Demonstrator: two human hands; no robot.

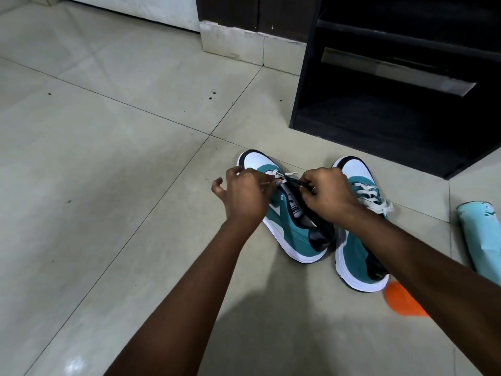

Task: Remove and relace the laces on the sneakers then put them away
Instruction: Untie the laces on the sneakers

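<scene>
Two teal, white and black sneakers stand side by side on the tiled floor, toes pointing away from me. The left sneaker (287,226) has its tongue exposed and only a bit of white lace (282,175) near the toe. My left hand (244,194) pinches that lace at the left eyelets. On the other side, my right hand (325,194) grips the shoe's black eyelet edge. The right sneaker (357,245) is laced with a white lace (371,196), partly hidden by my right forearm.
A black shoe rack (393,85) with open shelves stands just beyond the sneakers at the right. A pale blue cylinder (479,234) lies on the floor at the far right, and an orange object (404,299) lies beside the right sneaker's heel. Wide tiled floor (108,158) spreads to the left.
</scene>
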